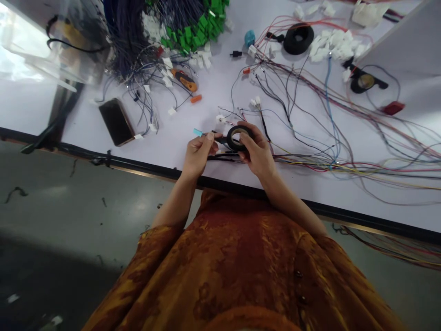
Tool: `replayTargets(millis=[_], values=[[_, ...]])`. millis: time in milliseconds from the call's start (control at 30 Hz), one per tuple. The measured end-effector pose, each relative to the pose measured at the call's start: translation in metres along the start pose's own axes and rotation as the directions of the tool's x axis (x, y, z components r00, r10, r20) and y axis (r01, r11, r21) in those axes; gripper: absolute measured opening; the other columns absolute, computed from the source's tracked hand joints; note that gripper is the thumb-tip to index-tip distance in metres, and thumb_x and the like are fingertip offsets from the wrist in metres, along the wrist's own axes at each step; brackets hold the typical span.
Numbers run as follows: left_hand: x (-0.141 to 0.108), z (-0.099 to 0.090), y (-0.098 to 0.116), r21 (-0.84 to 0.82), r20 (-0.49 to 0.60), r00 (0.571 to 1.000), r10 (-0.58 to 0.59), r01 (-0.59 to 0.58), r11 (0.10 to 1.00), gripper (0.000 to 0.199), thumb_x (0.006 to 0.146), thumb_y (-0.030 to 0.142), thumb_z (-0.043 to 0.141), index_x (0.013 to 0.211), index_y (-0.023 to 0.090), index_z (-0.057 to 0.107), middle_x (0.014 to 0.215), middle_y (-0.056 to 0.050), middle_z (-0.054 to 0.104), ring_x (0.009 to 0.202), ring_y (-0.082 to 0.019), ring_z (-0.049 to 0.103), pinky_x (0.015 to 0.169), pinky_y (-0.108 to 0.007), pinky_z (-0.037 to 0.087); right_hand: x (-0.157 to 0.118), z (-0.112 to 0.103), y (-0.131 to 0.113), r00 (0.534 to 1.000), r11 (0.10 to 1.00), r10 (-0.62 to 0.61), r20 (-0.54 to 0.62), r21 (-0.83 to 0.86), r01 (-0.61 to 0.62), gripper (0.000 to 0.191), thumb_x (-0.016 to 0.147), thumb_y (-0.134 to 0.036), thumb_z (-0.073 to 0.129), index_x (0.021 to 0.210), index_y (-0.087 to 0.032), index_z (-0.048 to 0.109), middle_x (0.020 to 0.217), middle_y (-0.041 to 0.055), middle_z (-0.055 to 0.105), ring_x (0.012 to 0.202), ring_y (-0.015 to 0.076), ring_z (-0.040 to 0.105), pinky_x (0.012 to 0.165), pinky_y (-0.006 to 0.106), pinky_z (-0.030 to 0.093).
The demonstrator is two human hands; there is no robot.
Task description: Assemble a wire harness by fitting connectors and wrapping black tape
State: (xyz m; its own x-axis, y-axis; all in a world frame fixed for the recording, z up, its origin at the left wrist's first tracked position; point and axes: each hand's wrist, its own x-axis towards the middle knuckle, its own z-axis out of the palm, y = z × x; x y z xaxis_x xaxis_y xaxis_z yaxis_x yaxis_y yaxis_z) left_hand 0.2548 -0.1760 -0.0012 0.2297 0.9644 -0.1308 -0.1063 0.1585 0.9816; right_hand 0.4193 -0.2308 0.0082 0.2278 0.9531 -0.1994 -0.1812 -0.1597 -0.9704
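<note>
One black tape roll (231, 140) (probably electrical), tan core (240, 134)

My one head-worn camera faces forward and down, close above the left hand (198, 154), right hand (257, 154) and table (165, 138).
</note>
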Motion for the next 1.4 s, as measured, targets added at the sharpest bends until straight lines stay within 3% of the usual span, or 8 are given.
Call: replayTargets(millis=[200, 400, 633, 767, 867, 1033, 1233, 1400], values=[[-0.01, 0.009, 0.029, 0.065, -0.09, 0.996, 0.004, 0.002, 0.998, 0.043, 0.088, 0.06, 0.068, 0.088, 0.017, 0.076, 0.081, -0.005, 0.075, 0.04, -0.004, 0.051, 0.035, -0.019, 0.033, -0.039, -0.006, 0.012, 0.889, 0.742, -0.365, 0.277, -0.49, 0.458, 0.023, 0.093, -0.04, 0.061, 0.112, -0.028, 0.068, 0.099, 0.0076, 0.062, 0.087, 0.0204, 0.06, 0.08, 0.038, 0.056], [-0.03, 0.017, 0.045, 0.357, 0.188, 0.951, 0.245, -0.299, 0.885, 0.031, 0.091, 0.05, 0.069, 0.085, 0.02, 0.077, 0.094, -0.007, 0.077, 0.097, -0.02, 0.073, 0.091, -0.033, 0.059, 0.005, 0.008, 0.0, 0.999, 0.99, -0.044, 0.004, -0.131, 0.044, 0.037, 0.096, -0.056, 0.051, 0.122, -0.029, 0.053, 0.091, 0.0019, 0.055, 0.059, 0.0113, 0.05, 0.05, 0.026, 0.049], [-0.002, 0.017, 0.016, 0.163, -0.16, 0.983, 0.087, -0.061, 0.985, 0.045, 0.094, 0.062, 0.056, 0.089, 0.019, 0.067, 0.077, -0.004, 0.075, 0.052, -0.011, 0.066, 0.041, -0.019, 0.046, -0.036, -0.017, 0.023, 0.922, 0.796, -0.318, 0.22, -0.466, 0.386, 0.035, 0.096, -0.043, 0.054, 0.126, -0.026, 0.063, 0.103, 0.0083, 0.058, 0.089, 0.0201, 0.061, 0.083, 0.039, 0.056], [-0.011, 0.02, 0.032, 0.202, 0.021, 0.99, 0.139, -0.141, 0.969, 0.043, 0.093, 0.06, 0.06, 0.083, 0.019, 0.067, 0.082, -0.005, 0.076, 0.077, -0.017, 0.076, 0.067, -0.026, 0.062, -0.032, -0.012, 0.015, 0.933, 0.875, -0.35, 0.085, -0.325, 0.358, 0.035, 0.094, -0.046, 0.058, 0.124, -0.026, 0.059, 0.111, 0.0087, 0.059, 0.074, 0.0143, 0.057, 0.065, 0.031, 0.056], [-0.022, 0.021, 0.039, 0.234, 0.164, 0.957, 0.238, -0.272, 0.934, 0.038, 0.093, 0.055, 0.064, 0.081, 0.019, 0.068, 0.09, -0.006, 0.076, 0.099, -0.021, 0.075, 0.088, -0.033, 0.062, 0.0, -0.008, 0.006, 0.996, 0.996, -0.084, -0.041, 0.011, 0.085, 0.04, 0.094, -0.05, 0.058, 0.126, -0.028, 0.051, 0.09, -0.0001, 0.055, 0.05, 0.0065, 0.043, 0.04, 0.021, 0.038], [-0.013, 0.011, 0.015, 0.004, -0.052, 0.988, 0.147, -0.147, 0.989, 0.041, 0.095, 0.06, 0.058, 0.091, 0.02, 0.068, 0.094, -0.005, 0.075, 0.085, -0.015, 0.075, 0.071, -0.025, 0.062, 0.012, -0.029, 0.009, 0.993, 0.968, 0.12, 0.006, 0.223, -0.118, 0.04, 0.09, -0.05, 0.063, 0.123, -0.03, 0.056, 0.073, -0.0064, 0.045, 0.044, 0.0036, 0.033, 0.034, 0.016, 0.024], [0.005, 0.008, -0.001, 0.033, 0.295, 0.955, -0.002, -0.008, 0.999, 0.045, 0.081, 0.051, 0.08, 0.117, 0.025, 0.07, 0.11, -0.007, 0.073, 0.084, -0.014, 0.071, 0.065, -0.023, 0.059, 0.0, -0.048, 0.016, 0.991, 0.972, 0.135, 0.02, 0.189, -0.137, 0.035, 0.091, -0.046, 0.06, 0.122, -0.029, 0.058, 0.075, -0.0051, 0.049, 0.044, 0.0048, 0.035, 0.034, 0.018, 0.025], [0.006, 0.029, -0.002, 0.131, 0.164, 0.985, 0.044, -0.066, 0.989, 0.032, 0.088, 0.05, 0.073, 0.089, 0.019, 0.073, 0.061, 0.002, 0.062, 0.045, -0.006, 0.052, 0.042, -0.017, 0.041, -0.02, -0.051, 0.019, 0.986, 0.965, -0.162, 0.031, -0.203, 0.165, 0.041, 0.099, -0.046, 0.048, 0.136, -0.029, 0.053, 0.089, 0.0018, 0.058, 0.058, 0.0108, 0.049, 0.05, 0.025, 0.047]])
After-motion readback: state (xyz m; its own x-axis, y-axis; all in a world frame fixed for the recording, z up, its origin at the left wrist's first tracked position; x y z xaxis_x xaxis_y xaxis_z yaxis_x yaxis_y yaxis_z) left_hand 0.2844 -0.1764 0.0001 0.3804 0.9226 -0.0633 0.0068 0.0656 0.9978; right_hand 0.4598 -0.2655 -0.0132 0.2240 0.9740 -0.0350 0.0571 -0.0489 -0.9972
